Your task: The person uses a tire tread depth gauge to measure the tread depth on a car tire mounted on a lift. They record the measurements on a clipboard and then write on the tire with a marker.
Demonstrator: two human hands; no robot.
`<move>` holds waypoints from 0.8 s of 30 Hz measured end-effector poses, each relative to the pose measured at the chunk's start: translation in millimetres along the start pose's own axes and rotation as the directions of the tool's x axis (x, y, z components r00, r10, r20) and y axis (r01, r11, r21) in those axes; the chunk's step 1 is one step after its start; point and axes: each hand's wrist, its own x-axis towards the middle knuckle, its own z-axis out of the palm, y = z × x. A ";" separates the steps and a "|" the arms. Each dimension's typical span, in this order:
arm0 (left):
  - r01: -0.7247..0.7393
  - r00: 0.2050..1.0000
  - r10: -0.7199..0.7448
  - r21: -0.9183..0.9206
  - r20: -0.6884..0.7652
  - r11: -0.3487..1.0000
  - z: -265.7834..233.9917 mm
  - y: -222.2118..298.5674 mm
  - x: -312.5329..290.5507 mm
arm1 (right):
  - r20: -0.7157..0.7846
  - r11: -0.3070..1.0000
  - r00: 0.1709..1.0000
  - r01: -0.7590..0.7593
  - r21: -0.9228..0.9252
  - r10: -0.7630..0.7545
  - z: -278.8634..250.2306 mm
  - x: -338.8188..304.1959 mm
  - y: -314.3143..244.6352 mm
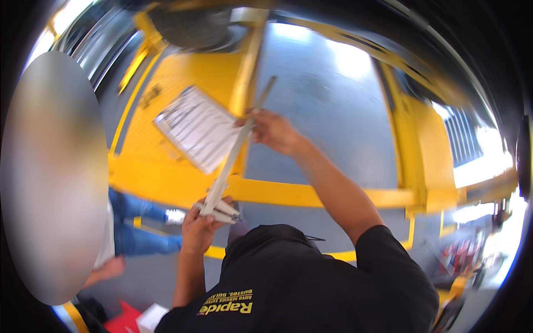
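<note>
A long, pale metal caliper [232,155] slants across the middle of the view between my two hands. My left hand [197,228] is closed round its near end, just by the jaws. Farther up the beam, my right hand [272,130] grips it with the fingertips, and the thin far end sticks out beyond. Behind the beam lies a printed sheet [194,127], perhaps on a board, on a yellow platform [161,183]. The caliper covers part of the sheet's right side.
Yellow rails frame a grey floor [327,111] beyond my right hand. A dark tyre [191,25] stands at the far end of the platform. On the left is another person in blue jeans [147,222], partly blurred out. Red items [463,255] are at the right.
</note>
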 end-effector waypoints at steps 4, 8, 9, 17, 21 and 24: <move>0.110 0.988 -0.115 0.049 0.100 0.993 77.1 -102.3 -10.0 | -0.206 1.000 0.978 -0.003 -0.021 -0.001 -86.4 -132.3 1.7; 0.321 0.924 -0.343 0.141 0.172 0.936 177.1 -186.0 -12.5 | -0.436 0.995 0.897 -0.038 0.097 0.077 -161.2 -244.6 -33.3; 0.382 0.898 -0.407 0.161 0.166 0.910 211.1 -212.5 -24.8 | -0.485 0.998 0.873 -0.029 0.056 0.052 -183.8 -286.1 -41.4; 0.472 0.754 -0.576 0.349 0.315 0.809 404.0 -363.8 32.8 | -0.705 0.988 0.700 0.003 -0.151 -0.110 -381.5 -430.4 -74.0; 0.464 0.756 -0.588 0.397 0.287 0.792 484.9 -446.4 65.5 | -0.765 0.998 0.641 0.043 -0.050 -0.066 -483.2 -478.1 -90.9; 0.442 0.773 -0.554 0.362 0.309 0.820 551.8 -489.9 83.5 | -0.733 0.992 0.677 -0.034 -0.118 -0.064 -563.5 -504.9 -125.4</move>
